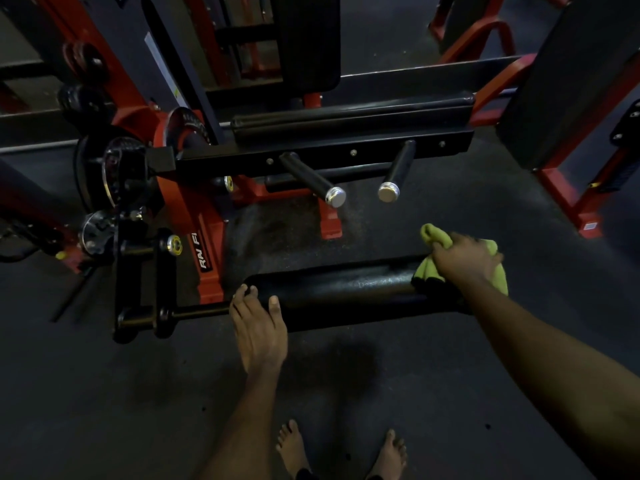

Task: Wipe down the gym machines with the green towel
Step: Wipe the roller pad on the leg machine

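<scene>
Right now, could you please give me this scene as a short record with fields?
place: gym floor, beside a red and black machine
towel: green towel, bunched on the right end of the near roller pad
right hand: right hand grips the towel against the pad
left hand: left hand rests on the pad's left end
behind the pad: two black handles with chrome caps
feet: bare feet on the floor
</scene>
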`<state>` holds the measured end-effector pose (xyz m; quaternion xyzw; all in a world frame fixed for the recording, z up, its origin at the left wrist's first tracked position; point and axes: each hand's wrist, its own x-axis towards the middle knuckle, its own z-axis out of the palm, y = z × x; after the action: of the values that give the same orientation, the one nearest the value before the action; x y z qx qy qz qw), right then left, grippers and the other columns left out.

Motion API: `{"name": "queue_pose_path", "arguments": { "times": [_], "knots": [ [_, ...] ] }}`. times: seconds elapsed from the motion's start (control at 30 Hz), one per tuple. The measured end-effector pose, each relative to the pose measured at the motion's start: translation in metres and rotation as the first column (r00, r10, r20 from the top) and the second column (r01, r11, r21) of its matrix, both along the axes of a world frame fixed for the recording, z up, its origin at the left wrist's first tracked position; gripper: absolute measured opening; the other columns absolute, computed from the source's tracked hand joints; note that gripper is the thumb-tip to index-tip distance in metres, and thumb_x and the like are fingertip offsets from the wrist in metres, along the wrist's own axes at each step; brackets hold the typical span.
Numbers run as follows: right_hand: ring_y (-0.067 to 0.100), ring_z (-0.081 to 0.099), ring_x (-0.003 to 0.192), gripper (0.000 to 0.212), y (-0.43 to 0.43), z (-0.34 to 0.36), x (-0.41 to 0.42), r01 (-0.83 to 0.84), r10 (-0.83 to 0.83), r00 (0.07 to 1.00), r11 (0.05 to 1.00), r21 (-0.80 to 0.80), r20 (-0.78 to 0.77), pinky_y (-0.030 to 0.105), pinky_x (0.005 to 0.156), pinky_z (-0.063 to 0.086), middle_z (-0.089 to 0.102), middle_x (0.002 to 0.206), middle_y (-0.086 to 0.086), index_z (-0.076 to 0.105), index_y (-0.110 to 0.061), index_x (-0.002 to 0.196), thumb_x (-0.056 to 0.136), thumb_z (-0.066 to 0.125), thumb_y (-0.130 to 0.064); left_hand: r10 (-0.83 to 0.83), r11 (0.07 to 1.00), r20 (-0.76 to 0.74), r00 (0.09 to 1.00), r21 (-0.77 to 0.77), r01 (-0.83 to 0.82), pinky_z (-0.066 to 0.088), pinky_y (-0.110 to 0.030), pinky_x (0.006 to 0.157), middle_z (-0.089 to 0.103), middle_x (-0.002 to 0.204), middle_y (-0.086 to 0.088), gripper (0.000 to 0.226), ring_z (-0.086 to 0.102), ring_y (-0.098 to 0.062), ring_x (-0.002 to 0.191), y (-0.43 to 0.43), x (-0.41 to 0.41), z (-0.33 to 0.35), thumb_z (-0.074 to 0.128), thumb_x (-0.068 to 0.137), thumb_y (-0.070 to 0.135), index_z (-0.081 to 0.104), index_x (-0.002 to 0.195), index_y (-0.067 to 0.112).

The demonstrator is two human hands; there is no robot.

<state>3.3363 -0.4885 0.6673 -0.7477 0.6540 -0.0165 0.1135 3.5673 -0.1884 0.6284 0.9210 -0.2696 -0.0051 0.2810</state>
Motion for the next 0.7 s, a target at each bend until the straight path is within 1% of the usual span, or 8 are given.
{"name": "queue_pose_path", "arguments": {
  "times": [0.07, 0.13, 0.23, 0.3, 0.37, 0.5, 0.6, 0.7],
  "knots": [
    [0.036, 0.049, 0.125, 0.052, 0.007, 0.005, 0.023, 0.034, -0.028, 0.997, 0.996, 0.079, -0.068, 0.062, 0.112, 0.021, 0.065, 0.126, 0.013, 0.066, -0.023, 0.124, 0.091, 0.041, -0.053, 0.0, 1.0, -0.008, 1.0, -0.003, 0.0, 0.046, -0.044, 0.103, 0.038, 0.146, -0.013, 0.047, 0.04, -0.028, 0.133, 0.0, 0.0, 0.004, 0.04, 0.105, 0.037, 0.048, 0.135, 0.002],
    [0.036, 0.052, 0.124, 0.056, 0.028, 0.003, 0.054, -0.078, 0.089, 0.992, 0.99, 0.121, -0.085, 0.058, 0.113, 0.022, 0.066, 0.127, 0.013, 0.064, -0.021, 0.127, 0.091, 0.039, -0.056, 0.01, 1.0, -0.002, 1.0, 0.001, -0.01, 0.046, -0.042, 0.099, 0.041, 0.143, -0.014, 0.045, 0.043, -0.028, 0.128, -0.002, 0.001, 0.008, 0.04, 0.104, 0.037, 0.049, 0.133, 0.003],
    [0.028, 0.057, 0.118, 0.046, 0.077, -0.004, 0.072, -0.283, 0.285, 0.958, 0.958, -0.044, 0.037, 0.057, 0.112, 0.027, 0.069, 0.121, 0.002, 0.065, -0.027, 0.12, 0.09, 0.041, -0.052, 0.054, 0.999, 0.016, 0.998, 0.003, -0.054, 0.049, -0.041, 0.089, 0.046, 0.132, -0.014, 0.039, 0.047, -0.027, 0.115, -0.008, 0.003, 0.013, 0.044, 0.104, 0.036, 0.05, 0.124, 0.004],
    [0.024, 0.055, 0.123, 0.045, 0.093, -0.01, 0.052, -0.328, 0.352, 0.926, 0.929, -0.169, 0.137, 0.056, 0.109, 0.03, 0.067, 0.127, -0.004, 0.066, -0.028, 0.119, 0.086, 0.044, -0.05, 0.095, 0.995, 0.017, 0.995, -0.026, -0.094, 0.048, -0.04, 0.082, 0.047, 0.124, -0.014, 0.032, 0.047, -0.027, 0.107, -0.008, 0.003, 0.014, 0.048, 0.103, 0.033, 0.05, 0.117, 0.004],
    [0.025, 0.052, 0.129, 0.049, 0.088, -0.02, 0.016, -0.329, 0.38, 0.909, 0.906, -0.266, 0.169, 0.053, 0.105, 0.035, 0.063, 0.135, -0.004, 0.066, -0.028, 0.123, 0.083, 0.048, -0.05, 0.106, 0.993, 0.02, 0.994, -0.054, -0.105, 0.045, -0.038, 0.079, 0.047, 0.121, -0.014, 0.027, 0.047, -0.027, 0.104, -0.006, 0.003, 0.014, 0.049, 0.103, 0.03, 0.05, 0.113, 0.005],
    [0.024, 0.044, 0.137, 0.048, 0.048, -0.02, -0.035, -0.145, 0.213, 0.948, 0.951, -0.272, 0.238, 0.058, 0.107, 0.03, 0.059, 0.141, -0.006, 0.063, -0.031, 0.125, 0.083, 0.047, -0.048, 0.023, 0.995, 0.024, 0.999, -0.099, -0.02, 0.042, -0.034, 0.081, 0.047, 0.117, -0.011, 0.021, 0.047, -0.024, 0.102, 0.005, 0.011, 0.01, 0.046, 0.104, 0.027, 0.05, 0.109, 0.008],
    [0.024, 0.044, 0.135, 0.045, 0.043, -0.017, -0.018, -0.058, 0.113, 0.966, 0.972, -0.229, 0.233, 0.064, 0.108, 0.025, 0.063, 0.133, -0.003, 0.063, -0.027, 0.117, 0.085, 0.04, -0.049, -0.037, 0.982, 0.01, 0.999, -0.184, 0.038, 0.042, -0.035, 0.085, 0.049, 0.111, -0.008, 0.014, 0.046, -0.021, 0.1, 0.013, 0.025, 0.008, 0.045, 0.105, 0.021, 0.052, 0.103, 0.009],
    [0.027, 0.052, 0.125, 0.049, 0.056, -0.015, 0.016, -0.046, 0.088, 0.978, 0.976, -0.214, 0.189, 0.06, 0.107, 0.027, 0.069, 0.123, 0.002, 0.066, -0.023, 0.111, 0.084, 0.037, -0.051, -0.114, 0.953, -0.034, 0.993, -0.285, 0.099, 0.042, -0.035, 0.087, 0.052, 0.108, -0.002, 0.011, 0.048, -0.017, 0.102, 0.021, 0.041, 0.008, 0.046, 0.105, 0.012, 0.056, 0.104, 0.01]
  ]
}}
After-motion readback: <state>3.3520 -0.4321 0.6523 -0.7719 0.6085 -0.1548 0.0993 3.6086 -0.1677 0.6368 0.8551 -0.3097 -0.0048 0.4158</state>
